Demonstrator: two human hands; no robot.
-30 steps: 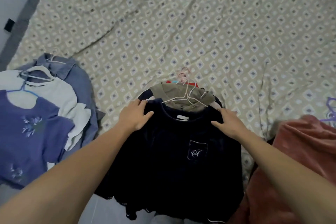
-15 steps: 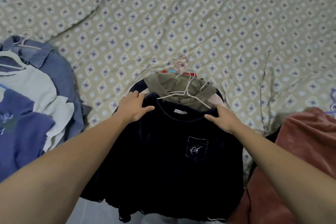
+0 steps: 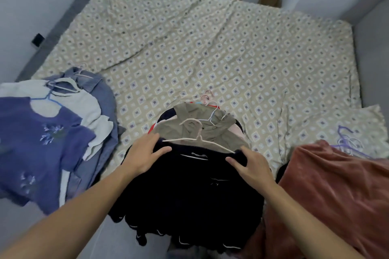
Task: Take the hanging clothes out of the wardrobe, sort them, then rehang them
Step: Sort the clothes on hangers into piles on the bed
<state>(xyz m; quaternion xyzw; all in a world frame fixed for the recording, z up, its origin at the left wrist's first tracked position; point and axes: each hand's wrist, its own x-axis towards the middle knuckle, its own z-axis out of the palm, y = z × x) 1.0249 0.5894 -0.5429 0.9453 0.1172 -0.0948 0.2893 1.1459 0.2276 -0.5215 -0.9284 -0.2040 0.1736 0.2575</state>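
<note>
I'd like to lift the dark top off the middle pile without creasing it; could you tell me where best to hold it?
Grip the white hanger at its neck, just below the hook, coming from above. It lies exposed on the dark top's collar, so the garment should lift by its shoulders.

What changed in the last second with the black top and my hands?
Both hands pulled the black top down off its hanger, which now lies bare above the collar. Left hand and right hand still grip the shoulders. The side piles stayed put.
</note>
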